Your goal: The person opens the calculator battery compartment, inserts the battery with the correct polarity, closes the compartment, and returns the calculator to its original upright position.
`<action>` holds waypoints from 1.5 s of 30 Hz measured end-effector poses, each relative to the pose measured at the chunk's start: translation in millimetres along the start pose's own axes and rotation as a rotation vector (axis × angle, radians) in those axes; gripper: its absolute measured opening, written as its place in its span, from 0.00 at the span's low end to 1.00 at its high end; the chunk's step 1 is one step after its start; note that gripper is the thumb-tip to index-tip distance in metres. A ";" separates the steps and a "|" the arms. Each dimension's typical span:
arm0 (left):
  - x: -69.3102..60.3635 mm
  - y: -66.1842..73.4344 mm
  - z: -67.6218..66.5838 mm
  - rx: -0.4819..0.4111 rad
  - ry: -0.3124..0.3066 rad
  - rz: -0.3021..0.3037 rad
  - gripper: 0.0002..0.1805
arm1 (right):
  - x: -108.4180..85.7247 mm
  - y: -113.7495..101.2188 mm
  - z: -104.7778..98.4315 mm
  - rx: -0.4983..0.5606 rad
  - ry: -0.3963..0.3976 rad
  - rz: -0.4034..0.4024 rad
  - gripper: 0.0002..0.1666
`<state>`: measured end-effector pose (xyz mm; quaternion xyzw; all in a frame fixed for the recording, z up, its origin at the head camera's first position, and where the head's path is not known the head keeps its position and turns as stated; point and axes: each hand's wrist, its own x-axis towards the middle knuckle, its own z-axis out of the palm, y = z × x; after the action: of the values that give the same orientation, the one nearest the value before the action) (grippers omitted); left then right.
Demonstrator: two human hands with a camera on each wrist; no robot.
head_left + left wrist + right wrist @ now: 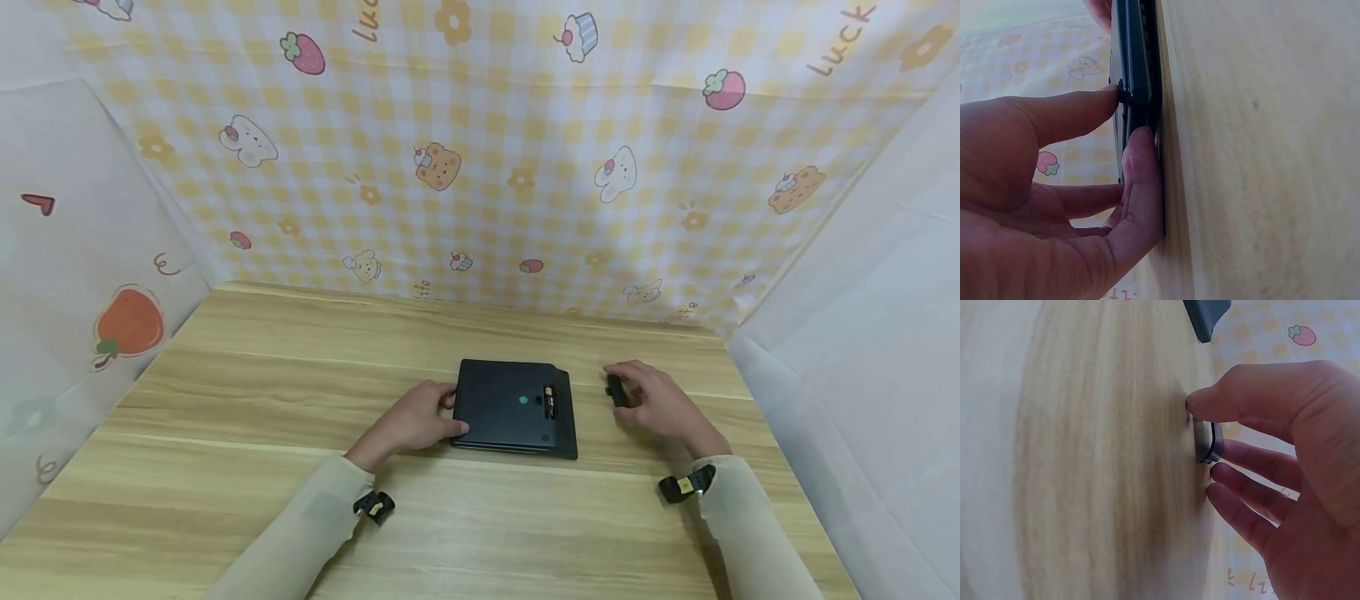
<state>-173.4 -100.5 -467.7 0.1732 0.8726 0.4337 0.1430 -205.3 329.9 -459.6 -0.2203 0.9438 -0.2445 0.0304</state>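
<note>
A flat black device (495,400), seemingly a calculator, lies back side up on the table. A battery (550,402) shows in its uncovered slot near the right side. My left hand (420,417) pinches the device's left edge, thumb on top and a finger under it, as the left wrist view shows at the device's edge (1136,56). To the right, apart from the device, my right hand (656,402) holds a small black battery cover (617,390) between thumb and fingers, low at the tabletop. In the right wrist view the thumb partly hides this cover (1208,440).
The wood-grain table (300,367) ends at a yellow checked curtain (517,217) behind. White sheets (870,333) hang at both sides. A small black wrist camera (375,506) sits on the left sleeve, another wrist camera (686,486) on the right.
</note>
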 end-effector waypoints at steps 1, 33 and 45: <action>-0.5 1.6 -0.4 0.000 0.001 -0.005 0.16 | 0.0 -0.1 -0.1 0.001 -0.001 -0.001 0.41; 1.8 -5.7 2.4 0.025 0.009 0.007 0.16 | 1.4 -0.9 0.9 -0.014 0.014 0.019 0.38; -2.1 9.5 -0.3 0.017 0.009 -0.063 0.15 | 3.3 -5.4 2.1 0.001 0.029 -0.046 0.36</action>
<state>-169.9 -96.2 -459.6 0.1448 0.8821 0.4221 0.1510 -205.8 323.3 -458.7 -0.2384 0.9386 -0.2490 0.0113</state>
